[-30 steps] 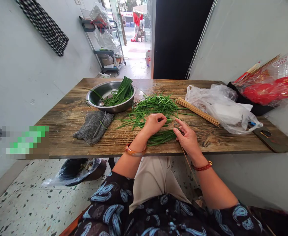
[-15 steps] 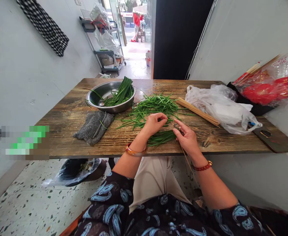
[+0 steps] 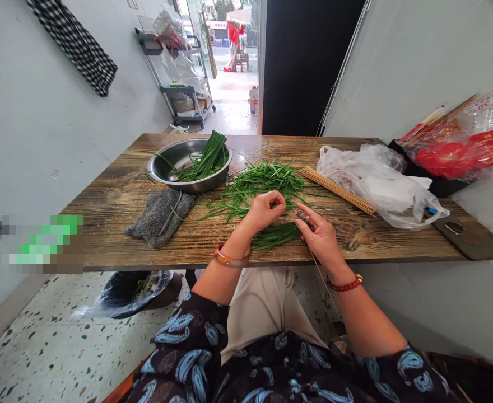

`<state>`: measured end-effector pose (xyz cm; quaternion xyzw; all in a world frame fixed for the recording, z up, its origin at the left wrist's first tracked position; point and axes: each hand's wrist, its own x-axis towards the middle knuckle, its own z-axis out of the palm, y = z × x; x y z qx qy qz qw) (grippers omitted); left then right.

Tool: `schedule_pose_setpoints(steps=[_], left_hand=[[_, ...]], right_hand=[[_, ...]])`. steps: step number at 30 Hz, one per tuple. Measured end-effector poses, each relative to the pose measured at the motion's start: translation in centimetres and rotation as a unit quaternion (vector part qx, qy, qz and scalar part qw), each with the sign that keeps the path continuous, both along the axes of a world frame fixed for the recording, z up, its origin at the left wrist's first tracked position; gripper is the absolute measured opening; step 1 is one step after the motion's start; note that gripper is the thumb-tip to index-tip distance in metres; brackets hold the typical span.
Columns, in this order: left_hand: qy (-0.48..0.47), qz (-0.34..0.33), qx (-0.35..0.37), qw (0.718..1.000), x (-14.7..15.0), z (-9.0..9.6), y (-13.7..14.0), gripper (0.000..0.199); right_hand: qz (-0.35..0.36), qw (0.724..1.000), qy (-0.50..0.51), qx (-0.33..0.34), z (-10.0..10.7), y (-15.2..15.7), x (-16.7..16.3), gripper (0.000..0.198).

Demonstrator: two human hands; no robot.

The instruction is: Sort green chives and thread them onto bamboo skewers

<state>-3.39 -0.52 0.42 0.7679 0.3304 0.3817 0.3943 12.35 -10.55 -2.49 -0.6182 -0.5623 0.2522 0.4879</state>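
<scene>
Over the near middle of the table, my left hand [image 3: 266, 211] is closed in a pinch; whatever its fingertips hold is too small to make out. Just to its right, my right hand [image 3: 321, 235] grips a thin bamboo skewer [image 3: 322, 278], which slants down past the table edge toward my lap. A small gap separates the two hands. Below them lies a bundle of long green chives [image 3: 277, 235], its right end close to my right fingers. Beyond my hands spreads a loose pile of green chive leaves [image 3: 269, 178].
A steel basin [image 3: 208, 186] with more chives stands at the back left, a grey cloth [image 3: 160, 219] before it. Bundled skewers [image 3: 341, 193] and a white plastic bag [image 3: 391, 190] lie right on the wooden table [image 3: 116, 193]. Below sits a lined bin [image 3: 133, 296].
The left fingers have shifted very slightly. My right hand and the skewer stay almost where they were, and the chives look the same.
</scene>
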Motion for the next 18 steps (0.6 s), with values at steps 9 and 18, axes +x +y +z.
schedule_pose_setpoints(steps=[9, 18], left_hand=[[0.003, -0.017, -0.022, 1.000, -0.10, 0.38, -0.25, 0.005], [0.019, -0.031, -0.032, 0.999, -0.13, 0.38, -0.25, 0.006]], right_hand=[[-0.005, 1.000, -0.007, 0.014, -0.31, 0.11, 0.07, 0.054], [-0.003, 1.000, 0.012, 0.000, -0.09, 0.04, 0.01, 0.052]])
